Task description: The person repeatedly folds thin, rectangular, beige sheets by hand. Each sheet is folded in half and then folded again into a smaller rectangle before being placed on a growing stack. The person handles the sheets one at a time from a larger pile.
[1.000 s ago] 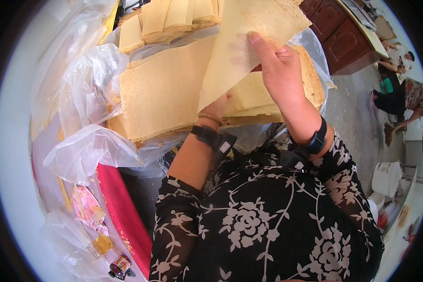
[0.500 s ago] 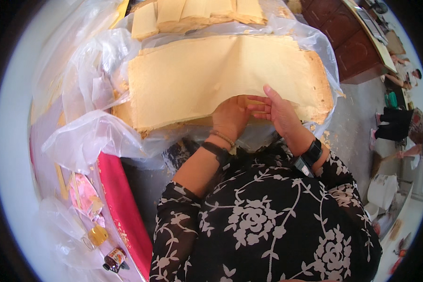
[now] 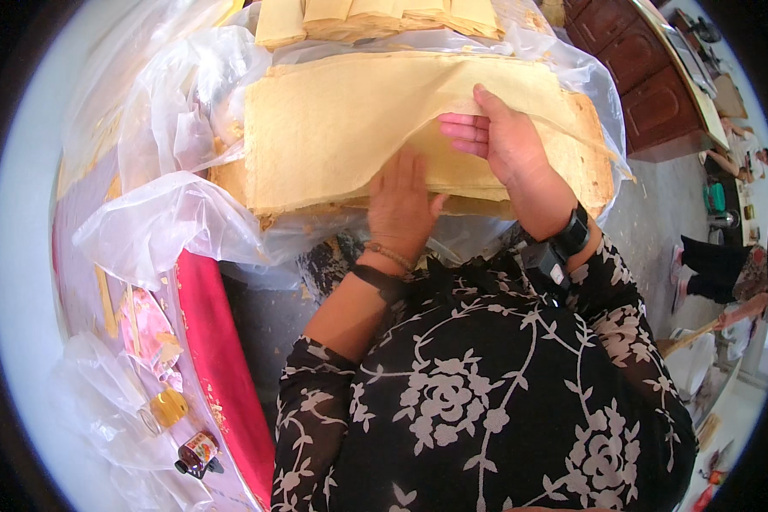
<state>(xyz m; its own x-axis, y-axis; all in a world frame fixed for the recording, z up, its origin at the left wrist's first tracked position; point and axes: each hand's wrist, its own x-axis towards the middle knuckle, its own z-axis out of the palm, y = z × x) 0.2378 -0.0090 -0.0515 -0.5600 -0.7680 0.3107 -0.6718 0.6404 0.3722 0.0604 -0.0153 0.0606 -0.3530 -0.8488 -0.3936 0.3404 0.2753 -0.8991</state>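
Note:
A broad stack of thin yellowish sheets (image 3: pixel 333 136) with ragged edges lies before me. The near edge of its top sheet is raised into a fold at the right of centre. My left hand (image 3: pixel 403 200) rests palm down at the near edge, fingers stretched out over the sheets and slightly blurred. My right hand (image 3: pixel 512 141) is at the raised fold, fingers straight toward the left and thumb pointing up. Its fingers lie against the lifted sheet; I see no grip on it. Dark bands circle both wrists.
Clear plastic sheeting (image 3: pixel 171 218) surrounds the stack. Smaller folded sheets (image 3: pixel 375 19) lie beyond it. At left are a red cloth (image 3: pixel 222 358), a yellow jar (image 3: pixel 169 408) and a dark bottle (image 3: pixel 198 452). Brown cabinets (image 3: pixel 648 81) and a person with a broom (image 3: pixel 691 337) are at right.
My hands, close together at the near edge before, have moved apart. The right went up and away, and the top sheet's edge rose with it. The left flattened onto the sheets.

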